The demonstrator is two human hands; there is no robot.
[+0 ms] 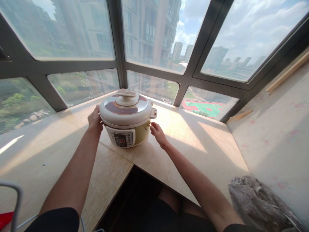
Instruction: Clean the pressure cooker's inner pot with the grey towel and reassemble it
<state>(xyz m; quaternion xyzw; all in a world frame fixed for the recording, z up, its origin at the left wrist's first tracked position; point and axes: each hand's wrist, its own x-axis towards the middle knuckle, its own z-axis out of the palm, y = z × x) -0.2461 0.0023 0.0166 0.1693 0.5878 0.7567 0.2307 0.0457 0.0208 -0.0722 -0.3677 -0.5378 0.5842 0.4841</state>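
Note:
An electric pressure cooker (141, 133) stands upright on the pale stone-look ledge, its control panel (121, 138) turned towards me. Its cream lid (125, 120) is on, with a handle on top and a shiny reflective surface. My left hand (94, 119) is closed at the cooker's left side, its fingertips partly hidden behind the body. On the opposite side, my right hand (158, 132) has its fingers bent at the cooker's lower right side, below the lid's side lug (154, 112). The exact contact of the right fingertips is hard to see.
Grey-framed windows (154, 69) meet in a corner behind the cooker. The ledge (183, 154) has an inner front edge close below the cooker. A greyish crumpled bundle (258, 203) lies at lower right by the wall. A grey tube (18, 193) and red item (5, 220) are lower left.

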